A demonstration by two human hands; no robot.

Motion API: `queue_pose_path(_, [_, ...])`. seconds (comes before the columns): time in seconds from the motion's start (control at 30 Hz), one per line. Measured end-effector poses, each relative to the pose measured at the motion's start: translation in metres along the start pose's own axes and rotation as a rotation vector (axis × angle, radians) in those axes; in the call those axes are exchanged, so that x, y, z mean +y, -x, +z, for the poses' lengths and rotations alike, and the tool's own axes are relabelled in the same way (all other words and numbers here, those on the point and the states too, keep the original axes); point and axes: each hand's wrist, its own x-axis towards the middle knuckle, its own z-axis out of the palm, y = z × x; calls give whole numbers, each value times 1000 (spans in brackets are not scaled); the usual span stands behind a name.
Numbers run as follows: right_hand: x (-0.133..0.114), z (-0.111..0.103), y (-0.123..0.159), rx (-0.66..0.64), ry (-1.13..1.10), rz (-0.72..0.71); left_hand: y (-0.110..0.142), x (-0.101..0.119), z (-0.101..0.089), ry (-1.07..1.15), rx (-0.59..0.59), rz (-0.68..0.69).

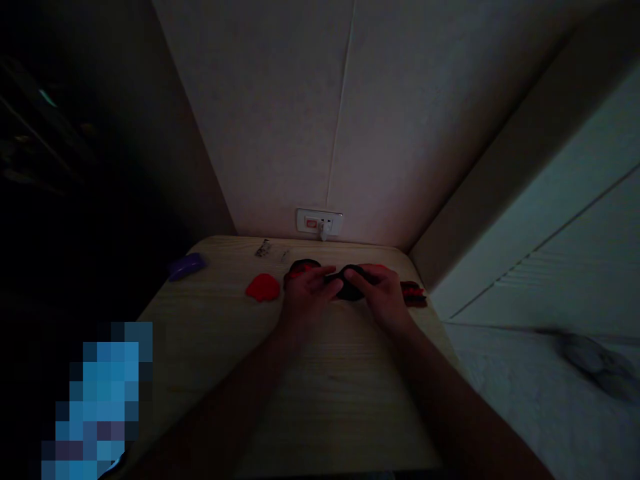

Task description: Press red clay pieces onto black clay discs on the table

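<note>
A black, soft-looking lump (351,291) is between my hands, just above the table's far part. My right hand (384,293) grips it, thumb on top and fingers behind. My left hand (306,293) pinches its narrow left end between thumb and fingers. Behind my left hand lies a round black piece with red on it (305,265), partly covered. Left of that is a flat red dough-like piece (263,287). A dark piece with red stripes (414,294) rests beyond my right hand. Some red also shows behind the right fingers; its shape is hidden.
The pale wooden table (320,387) meets a wall with a socket (320,221) and a plug in it. A purple packet (187,266) lies at the left edge. Small clear scraps with dark marks (263,248) lie at the back. A pale cabinet (545,220) stands at right.
</note>
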Motion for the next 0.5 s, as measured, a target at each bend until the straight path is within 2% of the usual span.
queue_pose_path(0.1, [2, 5, 1, 62, -33, 8, 0, -3, 2, -19, -19, 14])
queue_pose_path(0.23, [1, 5, -1, 52, -44, 19, 1, -1, -1, -144, 13, 82])
queue_pose_path(0.33, [0, 0, -3, 56, -9, -1, 1, 1, -3, -199, -26, 101])
queue_pose_path(0.5, [8, 3, -1, 114, -103, 19, 0, -1, 1, -58, -53, 50])
